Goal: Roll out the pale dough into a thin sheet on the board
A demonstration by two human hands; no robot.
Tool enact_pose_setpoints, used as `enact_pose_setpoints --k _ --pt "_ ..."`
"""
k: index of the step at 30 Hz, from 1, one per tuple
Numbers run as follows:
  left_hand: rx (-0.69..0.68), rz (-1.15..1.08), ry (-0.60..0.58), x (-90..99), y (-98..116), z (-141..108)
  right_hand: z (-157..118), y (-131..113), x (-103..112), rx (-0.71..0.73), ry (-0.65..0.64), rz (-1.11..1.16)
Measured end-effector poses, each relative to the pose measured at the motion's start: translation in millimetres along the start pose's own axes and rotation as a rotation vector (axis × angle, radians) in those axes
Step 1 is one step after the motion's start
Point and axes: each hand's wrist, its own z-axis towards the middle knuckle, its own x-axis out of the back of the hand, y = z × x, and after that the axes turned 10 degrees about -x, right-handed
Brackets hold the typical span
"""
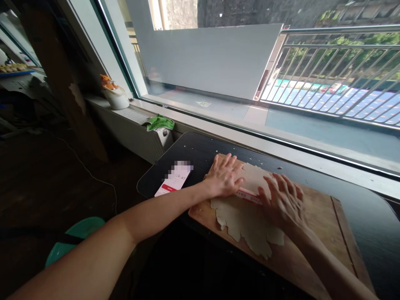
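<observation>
A thin sheet of pale dough (246,221) with ragged edges lies on a wooden board (315,204). Across the dough runs a narrow rod with a red-and-white printed label (249,196), which looks like a rolling pin; its ends are hidden under my hands. My left hand (223,177) lies flat over the rod's left end, its fingers spread toward the window. Over the right end, my right hand (284,200) is also spread, palm down, with its fingers slightly bent. Neither hand's fingers wrap round the rod.
A phone (175,179) with a lit screen lies left of the board on the black table (359,204). Beyond it, a green cloth (161,122) and a white pot (117,98) rest on a radiator. A green stool (84,229) stands at the lower left. The window sill (312,162) borders the table.
</observation>
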Motion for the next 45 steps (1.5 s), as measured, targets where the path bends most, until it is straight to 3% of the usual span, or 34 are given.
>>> enact_pose_setpoints --k 4,6,8,11,14,16,18,22,25,27,30,32,34,37,39,41,45 --pt "0.109 0.034 0.114 5.0 -12.7 37.3 43.7 -0.4 -7.5 -0.180 -0.050 0.024" --pt "0.090 0.014 0.114 2.8 -8.5 28.4 34.4 2.4 -5.2 -0.161 -0.130 0.001" --pt "0.041 -0.047 0.029 -2.1 -1.0 6.8 9.7 5.4 -0.1 -0.060 -0.184 -0.024" --pt "-0.030 -0.064 0.038 -5.8 3.2 -9.2 -9.8 6.0 6.1 0.061 -0.181 -0.033" --pt "-0.022 -0.004 0.116 -1.4 -5.8 18.2 20.8 2.0 5.0 -0.043 -0.185 -0.057" --pt "0.058 0.028 0.159 2.6 -12.5 41.0 47.2 -1.0 3.5 -0.172 -0.219 -0.064" --pt "0.093 0.022 0.152 4.0 -13.8 45.8 53.3 -2.6 5.7 -0.217 -0.269 -0.063" --pt "-0.053 -0.025 -0.032 -2.8 -2.5 0.2 -1.1 2.4 17.0 0.043 -0.295 -0.042" --pt "-0.164 0.040 -0.054 -4.3 1.5 -14.2 -23.2 10.6 19.0 0.211 -0.227 -0.019" --pt "-0.125 0.083 -0.044 -2.2 -3.3 6.8 -4.0 14.6 12.8 0.178 -0.204 -0.034" --pt "0.012 0.133 0.019 1.5 -13.2 50.2 41.2 16.4 2.6 -0.039 -0.214 -0.094" --pt "0.031 0.137 0.039 2.5 -15.6 56.7 49.8 16.6 2.8 -0.086 -0.228 -0.103" --pt "-0.073 0.107 -0.003 1.4 -14.7 36.9 32.0 19.0 8.3 0.027 -0.241 -0.074" --pt "-0.370 0.065 -0.096 0.4 -12.8 -8.1 -10.0 30.9 18.2 0.337 -0.225 0.026" --pt "-0.466 0.067 -0.127 3.3 -15.1 -17.1 -17.2 42.0 19.6 0.433 -0.209 0.058" --pt "-0.456 0.076 -0.165 7.1 -20.9 -0.7 -0.6 51.3 14.2 0.369 -0.209 0.033" --pt "-0.284 0.105 -0.198 10.4 -30.4 46.1 44.2 57.7 1.3 0.075 -0.201 -0.047"
